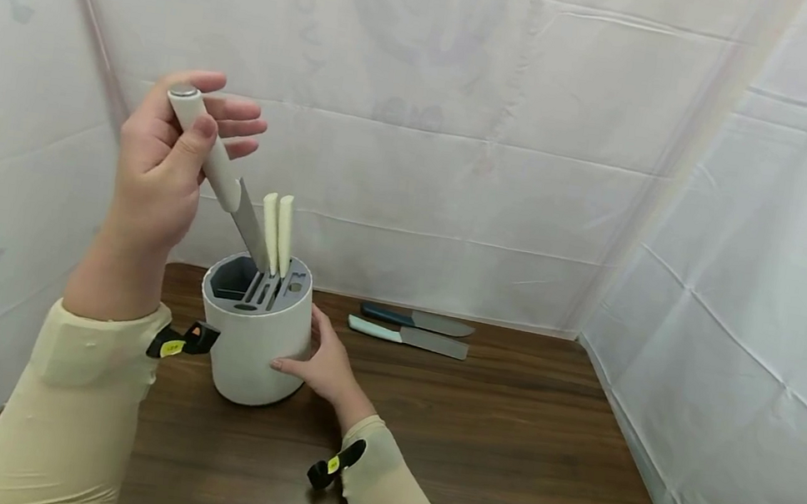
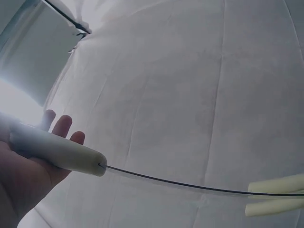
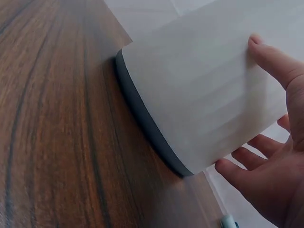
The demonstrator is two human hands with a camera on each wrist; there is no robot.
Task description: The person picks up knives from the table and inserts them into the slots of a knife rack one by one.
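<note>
Dark wood-grain table (image 1: 502, 432) w/ white sheet walls (image 1: 464, 125) all round; no legible writing. Left hand (image 1: 157, 163) grasps cream-handled knife (image 1: 214, 161), blade tip in slot of white knife block (image 1: 256, 343) at table's left. Right hand (image 1: 322, 364) rests flat-fingered on block's side; two knives (image 1: 412, 329) lie behind.

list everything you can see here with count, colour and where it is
knife block: 1, white with grey slotted top, on the table's left part
cream-handled knife: 1, cream handle, steel blade, tip in a block slot
slotted knives: 2, cream handles, standing in the block
loose knives: 2, dark blue and light teal handles, lying behind the block
table: 1, dark brown wood
white sheeting: white, walls all round
left hand: grips the cream-handled knife
right hand: rests on the block's side
</note>
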